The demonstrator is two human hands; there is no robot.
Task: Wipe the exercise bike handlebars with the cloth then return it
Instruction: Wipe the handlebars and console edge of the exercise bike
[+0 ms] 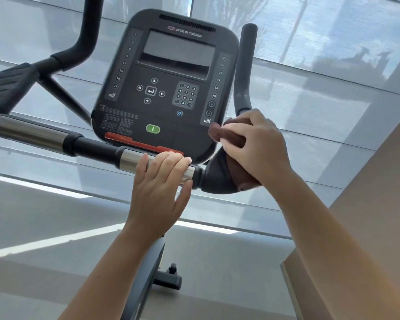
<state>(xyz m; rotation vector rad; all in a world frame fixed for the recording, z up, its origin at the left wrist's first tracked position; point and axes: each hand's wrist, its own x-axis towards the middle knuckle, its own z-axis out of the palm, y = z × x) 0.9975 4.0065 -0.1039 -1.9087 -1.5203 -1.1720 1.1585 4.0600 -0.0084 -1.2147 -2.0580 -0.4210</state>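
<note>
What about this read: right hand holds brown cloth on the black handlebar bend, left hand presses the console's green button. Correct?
No. The head view shows the left hand off the green oval button; its fingers curl over the shiny chrome handlebar section below the dark console. The right hand does hold the brown terry cloth on the black padded handlebar bend.

Console (pixel 166 88) crowds just behind the handlebar (pixel 90 146), leaving a narrow gap beside the upright grip (pixel 246 65). The left hand (pixel 159 183) and the right hand (pixel 256 144), gripping a cloth (pixel 217 132), occupy the bar's right end. Its left stretch lies open, as does the space beneath, save the bike post (pixel 148 269).
</note>
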